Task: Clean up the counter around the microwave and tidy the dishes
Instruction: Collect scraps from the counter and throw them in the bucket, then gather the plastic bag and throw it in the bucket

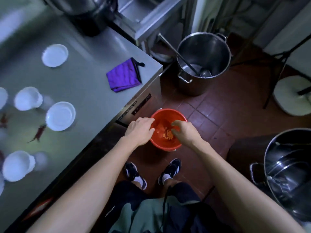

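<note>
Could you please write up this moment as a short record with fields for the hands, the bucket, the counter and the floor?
left hand: left hand over the near rim of the red bucket, fingers relaxed, holding nothing visible
right hand: right hand above the bucket's mouth, fingers curled downward; whether it holds scraps cannot be told
bucket contents: orange scraps at the bottom
counter: steel counter with white bowls, purple cloth, red chillies
floor: steel pot with a ladle inside, on red tiles

Commercial kitchen: steel counter (87, 84), big stockpots (204, 52), tiled floor (198, 111).
</note>
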`<act>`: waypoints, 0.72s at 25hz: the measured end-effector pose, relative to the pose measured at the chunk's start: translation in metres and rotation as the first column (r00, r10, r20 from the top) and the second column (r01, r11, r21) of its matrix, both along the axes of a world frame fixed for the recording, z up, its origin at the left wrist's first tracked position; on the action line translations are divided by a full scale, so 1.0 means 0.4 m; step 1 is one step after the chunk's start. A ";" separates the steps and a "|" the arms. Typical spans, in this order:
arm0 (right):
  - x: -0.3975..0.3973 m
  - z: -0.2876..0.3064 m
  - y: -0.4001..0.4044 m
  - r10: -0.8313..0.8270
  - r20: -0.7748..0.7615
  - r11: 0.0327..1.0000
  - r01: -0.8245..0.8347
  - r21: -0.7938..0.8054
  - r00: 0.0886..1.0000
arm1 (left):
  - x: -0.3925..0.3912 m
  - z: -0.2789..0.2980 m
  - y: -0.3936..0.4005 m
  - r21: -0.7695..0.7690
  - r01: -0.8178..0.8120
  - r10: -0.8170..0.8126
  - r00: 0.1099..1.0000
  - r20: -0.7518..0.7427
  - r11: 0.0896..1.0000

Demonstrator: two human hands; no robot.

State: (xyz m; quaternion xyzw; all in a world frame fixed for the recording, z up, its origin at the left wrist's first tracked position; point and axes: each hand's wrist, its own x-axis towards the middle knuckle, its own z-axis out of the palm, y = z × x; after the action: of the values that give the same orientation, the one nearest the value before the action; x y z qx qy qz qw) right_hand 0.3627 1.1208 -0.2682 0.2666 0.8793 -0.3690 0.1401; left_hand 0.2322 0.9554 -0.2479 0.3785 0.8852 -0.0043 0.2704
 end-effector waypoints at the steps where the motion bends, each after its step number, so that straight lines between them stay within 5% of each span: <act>1: -0.024 0.025 -0.014 0.038 -0.018 0.999 -0.038 0.016 0.999 | -0.011 0.021 -0.031 0.030 -0.053 0.054 0.998 -0.014 0.998; 9: -0.201 0.164 -0.238 0.349 -0.147 0.935 -0.333 0.122 0.926 | -0.054 0.134 -0.301 0.200 -0.326 0.349 0.932 -0.095 0.924; 18: -0.287 0.257 -0.652 0.517 -0.176 0.855 -0.496 0.152 0.838 | -0.018 0.176 -0.744 0.296 -0.527 0.577 0.809 -0.112 0.797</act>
State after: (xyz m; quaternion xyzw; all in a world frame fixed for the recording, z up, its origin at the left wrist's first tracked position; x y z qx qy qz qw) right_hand 0.2480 0.8599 -0.1653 -0.0094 0.9455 -0.3004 0.1255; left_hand 0.2250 0.6577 -0.1775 0.1314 0.9725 0.1497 0.1211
